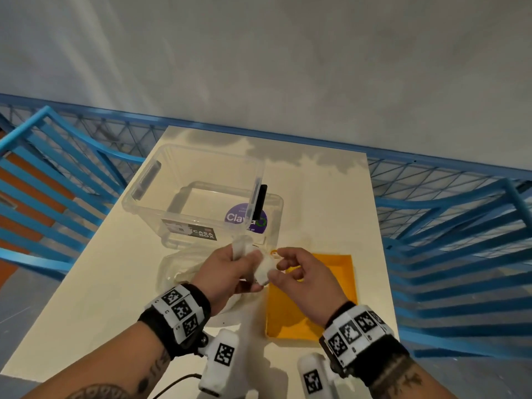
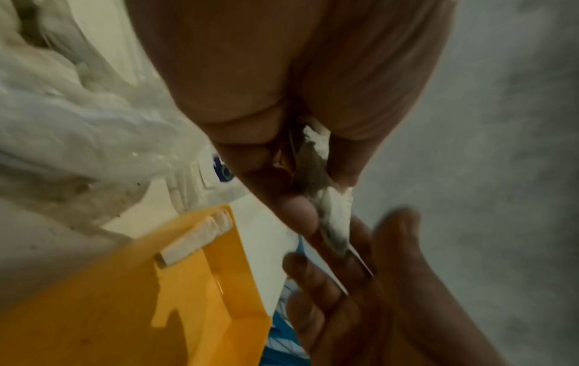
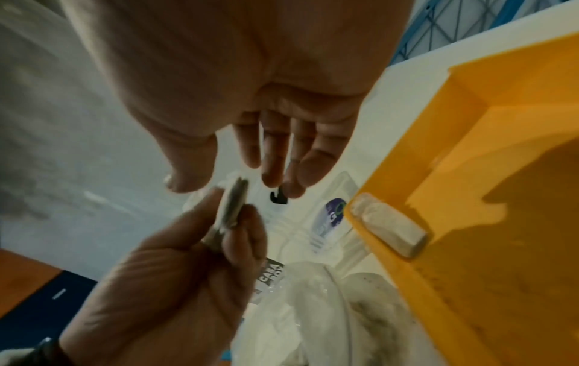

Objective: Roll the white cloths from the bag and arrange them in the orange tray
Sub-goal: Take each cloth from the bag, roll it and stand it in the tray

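My left hand [image 1: 244,269] grips a white cloth [image 1: 264,270], folded or rolled small, above the table between the bag and the tray. In the left wrist view the cloth [image 2: 333,210] sticks out past thumb and fingers. My right hand [image 1: 288,266] hovers just right of it with relaxed fingers [image 3: 275,158], thumb close to the cloth's end [image 3: 233,203], holding nothing that I can see. The orange tray [image 1: 342,283] lies under my right hand with one rolled white cloth [image 3: 388,230] against its far wall. A clear bag [image 1: 178,272] of white cloths lies left of the tray.
A clear plastic box [image 1: 201,197] with labels stands behind the bag on the cream table [image 1: 100,283]. Blue slatted chairs [image 1: 43,197] flank the table on both sides. A blue mesh rail and a grey wall lie beyond.
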